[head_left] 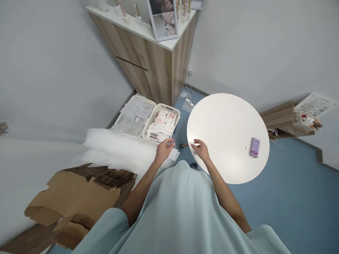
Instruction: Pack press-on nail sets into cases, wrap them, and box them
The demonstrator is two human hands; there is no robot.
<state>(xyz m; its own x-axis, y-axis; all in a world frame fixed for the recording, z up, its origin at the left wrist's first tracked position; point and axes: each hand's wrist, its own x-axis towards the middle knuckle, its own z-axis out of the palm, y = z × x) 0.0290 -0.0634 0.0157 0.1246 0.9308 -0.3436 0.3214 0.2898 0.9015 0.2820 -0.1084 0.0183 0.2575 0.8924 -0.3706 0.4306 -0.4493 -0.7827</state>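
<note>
Both hands are held out in front of my body, a short gap apart. My left hand (163,151) is open, its fingers loosely curved with a gap to the thumb, and nothing shows in it. It hovers by the near end of a white basket of small printed packets (160,123) and beside a roll of white wrapping sheet (124,143). My right hand (201,150) is open too, thumb and fingers apart, over the left rim of a round white table (227,113). A small greyish thing (195,152) lies just under it, too small to make out.
A second basket with clear plastic sleeves (136,113) stands beside the first, by a wooden cabinet (148,53). Flattened cardboard (74,194) lies at left. On the table is a blurred purple object (254,147). A power strip (189,102) lies behind it; a low shelf (280,114) is at right.
</note>
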